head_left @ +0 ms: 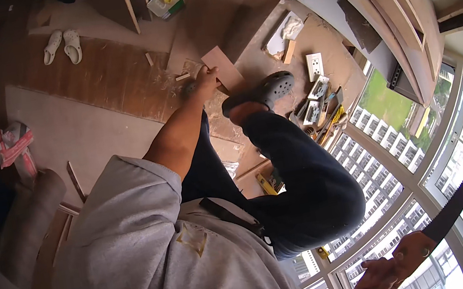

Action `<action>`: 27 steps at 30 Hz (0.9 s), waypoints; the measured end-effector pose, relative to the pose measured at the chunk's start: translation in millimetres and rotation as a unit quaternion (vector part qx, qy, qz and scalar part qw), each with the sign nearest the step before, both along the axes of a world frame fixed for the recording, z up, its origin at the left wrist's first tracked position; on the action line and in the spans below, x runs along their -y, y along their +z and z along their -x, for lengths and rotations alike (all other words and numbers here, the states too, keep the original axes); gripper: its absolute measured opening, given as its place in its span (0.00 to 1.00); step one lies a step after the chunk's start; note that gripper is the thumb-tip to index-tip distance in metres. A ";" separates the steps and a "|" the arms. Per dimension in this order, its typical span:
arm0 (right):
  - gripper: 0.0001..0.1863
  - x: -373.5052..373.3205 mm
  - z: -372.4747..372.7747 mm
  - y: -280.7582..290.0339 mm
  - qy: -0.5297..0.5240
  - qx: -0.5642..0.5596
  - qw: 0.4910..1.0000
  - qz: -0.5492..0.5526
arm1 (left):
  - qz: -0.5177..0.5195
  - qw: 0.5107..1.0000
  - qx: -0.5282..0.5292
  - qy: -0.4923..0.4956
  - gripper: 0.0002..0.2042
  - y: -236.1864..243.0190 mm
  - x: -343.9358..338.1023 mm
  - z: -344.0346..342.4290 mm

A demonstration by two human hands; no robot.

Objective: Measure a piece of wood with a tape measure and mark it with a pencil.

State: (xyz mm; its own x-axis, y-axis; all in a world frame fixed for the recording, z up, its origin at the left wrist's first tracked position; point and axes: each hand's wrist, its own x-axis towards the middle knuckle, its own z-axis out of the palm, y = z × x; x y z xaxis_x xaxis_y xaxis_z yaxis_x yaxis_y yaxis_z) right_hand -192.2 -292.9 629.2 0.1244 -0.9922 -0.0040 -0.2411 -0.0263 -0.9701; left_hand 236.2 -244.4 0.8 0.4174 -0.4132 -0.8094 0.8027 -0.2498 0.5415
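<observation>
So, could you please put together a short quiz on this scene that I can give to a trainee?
1. True or false: the saw is touching the flat brown board.
2. Which hand holds the saw? A) Left; B) Right; C) Both.
3. How many pale clogs are on the floor at the upper left?

Key:
1. False; the saw is at the lower right, well apart from the board.
2. B; the right hand grips its handle, while the left hand holds the board.
3. Two.
</observation>
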 end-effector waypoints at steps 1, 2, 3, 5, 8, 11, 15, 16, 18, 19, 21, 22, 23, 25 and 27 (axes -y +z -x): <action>0.25 11.8 -62.7 -11.2 0.022 -0.009 1.000 0.001 | -0.042 0.999 0.027 -0.022 0.17 -3.8 -7.4 -5.7; 0.25 21.9 -127.9 -21.6 0.043 -0.024 0.999 0.005 | -0.048 0.998 0.027 -0.007 0.17 -0.7 -12.7 -8.5; 0.24 32.6 -128.6 -32.0 0.112 -0.004 0.992 -0.056 | -0.046 0.998 0.026 -0.024 0.17 4.7 -7.7 -6.4; 0.23 51.1 -191.4 -61.3 0.218 -0.042 0.961 -0.163 | -0.039 0.998 0.037 -0.041 0.15 1.4 -14.3 -9.9; 0.23 70.8 -275.2 -134.9 0.271 -0.213 0.926 -0.157 | -0.077 0.994 0.042 -0.065 0.15 18.1 13.8 -5.0; 0.19 77.2 -341.7 -237.3 0.406 -0.282 0.855 -0.154 | -0.183 0.916 0.348 0.082 0.15 -49.9 -41.3 -51.4; 0.16 103.8 -356.2 -367.7 0.475 -0.298 0.828 -0.005 | -0.126 0.938 0.319 -0.059 0.14 -6.3 9.2 -68.0; 0.16 103.0 -367.5 -388.0 0.483 -0.293 0.825 -0.005 | -0.142 0.945 0.270 -0.119 0.14 -11.1 5.4 -77.6; 0.15 98.1 -370.6 -413.0 0.530 -0.261 0.806 0.020 | -0.156 0.948 0.210 -0.180 0.14 -14.2 1.1 -72.6; 0.14 94.0 -375.6 -421.5 0.516 -0.262 0.816 -0.008 | -0.150 0.954 0.211 -0.148 0.13 -16.0 -0.2 -70.8; 0.13 91.2 -380.3 -433.5 0.524 -0.277 0.805 -0.027 | -0.147 0.960 0.211 -0.114 0.13 -19.7 -2.8 -69.7; 0.13 89.1 -381.9 -437.8 0.528 -0.292 0.797 -0.044 | -0.114 0.978 0.155 -0.076 0.12 -23.4 -6.4 -71.5; 0.13 86.8 -381.3 -441.9 0.531 -0.290 0.795 -0.047 | -0.080 0.991 0.100 -0.037 0.11 -26.2 -10.7 -73.3; 0.13 84.4 -377.2 -448.8 0.539 -0.325 0.777 -0.022 | -0.037 0.998 0.050 0.012 0.10 -26.0 -21.8 -76.3; 0.13 88.1 -372.8 -453.5 0.538 -0.327 0.776 -0.036 | 0.010 0.998 0.001 0.062 0.09 -21.3 -23.9 -78.8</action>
